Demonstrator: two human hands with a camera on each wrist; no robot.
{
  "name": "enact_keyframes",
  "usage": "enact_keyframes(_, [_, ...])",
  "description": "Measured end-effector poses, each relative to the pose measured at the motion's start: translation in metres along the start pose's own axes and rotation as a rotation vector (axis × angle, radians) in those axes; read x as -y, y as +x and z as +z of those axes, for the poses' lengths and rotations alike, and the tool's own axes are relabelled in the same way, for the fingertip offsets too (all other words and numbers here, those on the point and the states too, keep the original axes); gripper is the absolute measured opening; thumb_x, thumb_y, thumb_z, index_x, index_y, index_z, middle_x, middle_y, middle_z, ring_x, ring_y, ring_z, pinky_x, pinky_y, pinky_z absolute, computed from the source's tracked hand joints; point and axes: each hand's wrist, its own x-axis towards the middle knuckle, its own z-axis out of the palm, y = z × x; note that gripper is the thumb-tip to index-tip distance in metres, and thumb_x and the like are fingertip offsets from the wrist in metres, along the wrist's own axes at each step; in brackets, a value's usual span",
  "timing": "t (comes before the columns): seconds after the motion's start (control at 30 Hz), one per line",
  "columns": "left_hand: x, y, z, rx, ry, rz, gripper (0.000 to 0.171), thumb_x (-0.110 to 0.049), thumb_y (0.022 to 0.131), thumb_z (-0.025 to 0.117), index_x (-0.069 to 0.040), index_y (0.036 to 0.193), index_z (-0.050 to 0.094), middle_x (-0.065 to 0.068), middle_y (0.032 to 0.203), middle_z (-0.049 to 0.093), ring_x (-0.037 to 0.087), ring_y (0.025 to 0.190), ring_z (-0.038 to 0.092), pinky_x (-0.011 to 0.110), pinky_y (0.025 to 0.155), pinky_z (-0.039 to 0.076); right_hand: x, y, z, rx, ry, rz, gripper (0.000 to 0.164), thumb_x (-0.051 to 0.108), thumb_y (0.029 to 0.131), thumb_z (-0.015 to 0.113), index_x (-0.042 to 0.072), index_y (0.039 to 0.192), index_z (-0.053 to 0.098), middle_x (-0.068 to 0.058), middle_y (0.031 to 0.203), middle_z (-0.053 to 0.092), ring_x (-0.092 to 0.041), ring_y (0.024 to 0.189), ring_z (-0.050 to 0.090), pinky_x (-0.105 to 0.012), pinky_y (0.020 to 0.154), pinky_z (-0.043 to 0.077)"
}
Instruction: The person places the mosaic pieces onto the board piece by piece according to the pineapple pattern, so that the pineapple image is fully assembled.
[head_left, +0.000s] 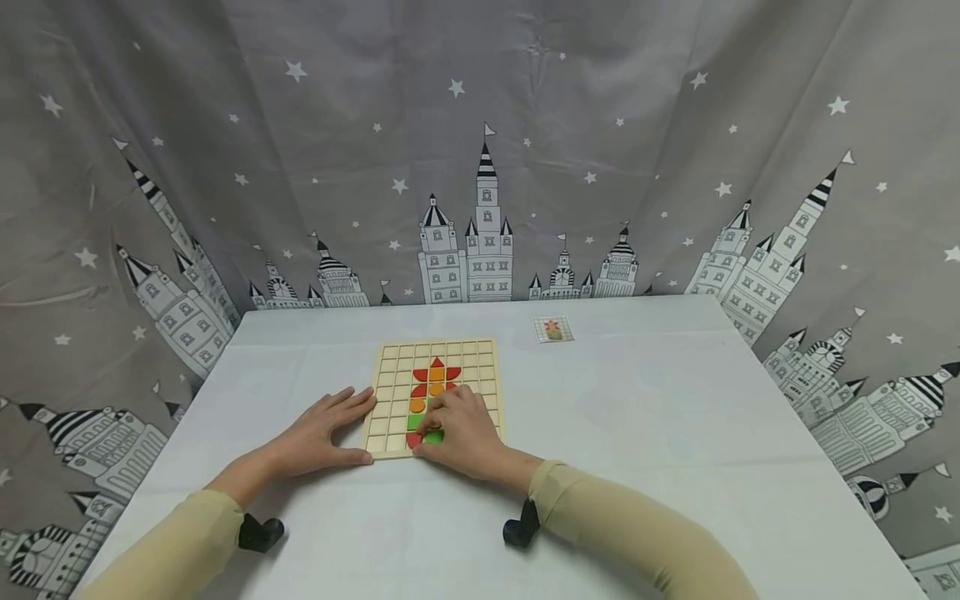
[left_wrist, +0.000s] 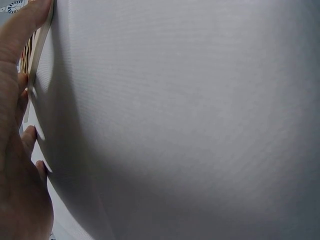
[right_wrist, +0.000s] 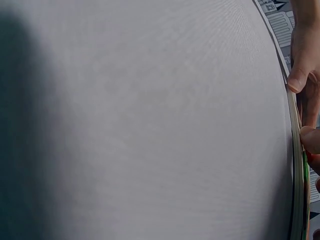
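Note:
A pale wooden grid board (head_left: 387, 392) lies on the white table, holding red, orange and green flat pieces in its middle columns. My left hand (head_left: 322, 432) is spread flat along the board's left side, its fingertips and thumb touching the edge. Over the lower middle of the board, my right hand (head_left: 467, 435) has its thumb and forefinger at a rounded red piece (head_left: 412, 439) in the bottom row, seemingly pinching it. A green piece (head_left: 433, 436) shows beside it. The right hand covers some pieces. In the right wrist view the right thumb (right_wrist: 311, 140) is at the board's edge.
A small picture card (head_left: 553, 329) with a coloured figure on a grid lies at the back, right of the board. White cloth covers the table (head_left: 637, 417). Behind its far edge hangs a grey curtain (head_left: 555, 108) printed with castles and stars.

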Motion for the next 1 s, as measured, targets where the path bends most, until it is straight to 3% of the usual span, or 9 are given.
enact_keyframes(0.7, [-0.016,-0.012,0.008,-0.007,0.002,-0.019,0.102,-0.068,0.081,0.075,-0.012,0.159,0.040,0.008,0.167,0.029,0.043,0.153,0.015,0.067,0.120,0.009,-0.004,-0.014,-0.007,0.006,0.043,-0.008,0.021,0.045,0.084,0.082,0.028,0.099,0.081,0.011,0.111,0.061,-0.014,0.106,0.045,-0.030,0.089,0.040])
enact_keyframes(1.0, [-0.025,-0.015,0.012,-0.008,0.011,-0.055,0.104,-0.069,0.079,0.076,-0.014,0.159,0.039,0.009,0.167,0.029,0.043,0.153,0.015,0.068,0.120,0.011,-0.022,-0.028,-0.041,0.041,0.168,0.074,0.023,0.035,0.086,0.082,0.025,0.107,0.081,0.009,0.114,0.062,-0.016,0.112,0.045,-0.037,0.096,0.040])
